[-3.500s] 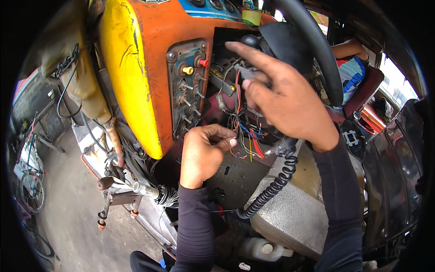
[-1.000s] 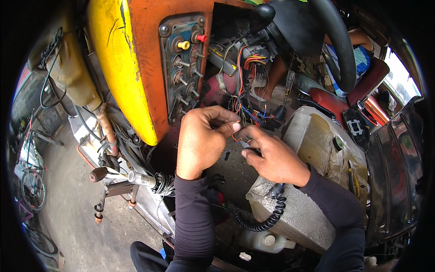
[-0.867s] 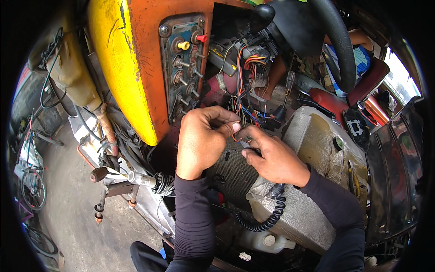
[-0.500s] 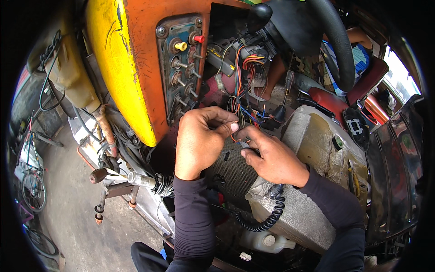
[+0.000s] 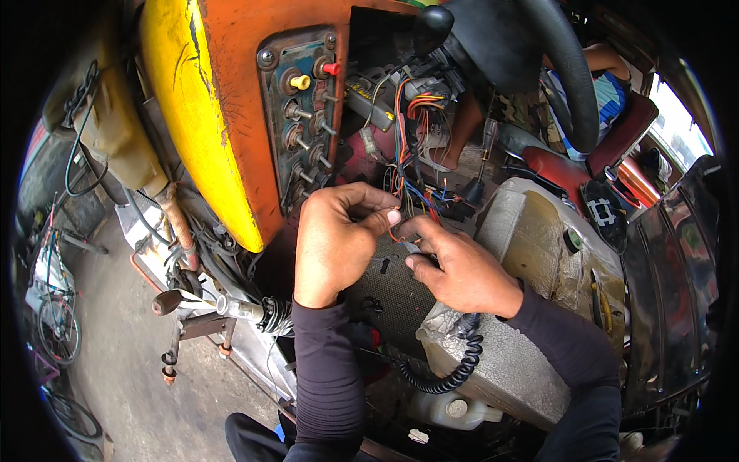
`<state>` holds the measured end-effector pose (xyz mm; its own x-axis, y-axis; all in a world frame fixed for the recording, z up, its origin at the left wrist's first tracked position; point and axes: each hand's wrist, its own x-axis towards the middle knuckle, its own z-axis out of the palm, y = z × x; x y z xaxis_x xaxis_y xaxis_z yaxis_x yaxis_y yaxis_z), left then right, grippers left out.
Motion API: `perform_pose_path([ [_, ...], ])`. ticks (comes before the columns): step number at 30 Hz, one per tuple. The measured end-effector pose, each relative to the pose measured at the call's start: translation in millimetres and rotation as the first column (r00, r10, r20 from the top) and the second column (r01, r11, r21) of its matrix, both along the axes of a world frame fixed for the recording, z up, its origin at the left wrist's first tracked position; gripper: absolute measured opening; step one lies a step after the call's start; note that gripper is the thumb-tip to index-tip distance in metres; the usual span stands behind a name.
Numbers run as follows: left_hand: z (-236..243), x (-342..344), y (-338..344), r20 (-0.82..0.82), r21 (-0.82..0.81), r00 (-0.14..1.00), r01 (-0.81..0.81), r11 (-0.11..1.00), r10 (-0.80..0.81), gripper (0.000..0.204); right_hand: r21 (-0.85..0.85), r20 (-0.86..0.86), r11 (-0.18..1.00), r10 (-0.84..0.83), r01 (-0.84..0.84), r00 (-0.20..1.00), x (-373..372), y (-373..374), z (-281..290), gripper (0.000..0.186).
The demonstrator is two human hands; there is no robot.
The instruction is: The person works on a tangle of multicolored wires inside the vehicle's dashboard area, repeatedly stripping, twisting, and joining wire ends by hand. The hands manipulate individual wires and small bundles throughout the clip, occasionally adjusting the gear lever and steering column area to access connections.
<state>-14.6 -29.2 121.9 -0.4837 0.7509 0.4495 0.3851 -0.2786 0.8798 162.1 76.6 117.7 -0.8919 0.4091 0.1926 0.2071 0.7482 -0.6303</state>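
Note:
A thin orange wire (image 5: 393,233) runs between my two hands. My left hand (image 5: 339,242) is closed, thumb and forefinger pinching the upper part of this wire. My right hand (image 5: 466,266) is closed too, its thumb and curled fingers gripping a small flat grey piece (image 5: 412,247) at the wire's lower end; its kind is unclear. Just beyond my fingers hangs a loose bundle of coloured wires (image 5: 402,146), with several bare-ended blue and red wires (image 5: 443,191) near my right hand.
An orange dash panel (image 5: 246,115) with toggle switches and a yellow edge stands on the left. The steering wheel (image 5: 573,77) is at upper right, before a seated person (image 5: 604,92). A silver-covered box (image 5: 531,300) and coiled black cord (image 5: 454,373) lie right of my arms.
The view has shifted very slightly. Both hands keep their pinch on the wire and the grey piece, almost in the same place.

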Motion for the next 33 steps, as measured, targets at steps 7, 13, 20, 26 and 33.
perform_pose_path([
  [7,3.1,1.7,-2.7,-0.045,-0.036,0.999,-0.013,0.999,0.011,0.01,0.011,-0.007,1.0,0.003,-0.003,1.0,-0.4,-0.6,0.6,0.032],
  [13,3.0,1.9,-2.8,-0.058,-0.042,0.998,-0.038,0.998,0.035,0.009,-0.005,-0.004,1.0,-0.004,0.004,1.0,-0.8,-0.5,-2.3,0.032],
  [20,4.1,3.7,-2.0,-0.051,-0.055,0.998,-0.045,0.997,0.043,0.008,0.003,0.019,1.0,0.01,-0.01,1.0,1.0,-1.7,0.7,0.038],
  [26,3.4,3.4,-1.8,-0.035,-0.044,0.999,-0.034,0.998,0.032,0.011,0.003,0.021,1.0,0.005,-0.005,1.0,0.0,-1.2,-3.1,0.035],
  [33,0.5,0.9,0.6,-0.049,-0.019,0.999,-0.021,1.0,0.02,0.012,0.037,-0.021,0.998,0.046,-0.046,0.999,-0.8,1.3,-8.5,0.036],
])
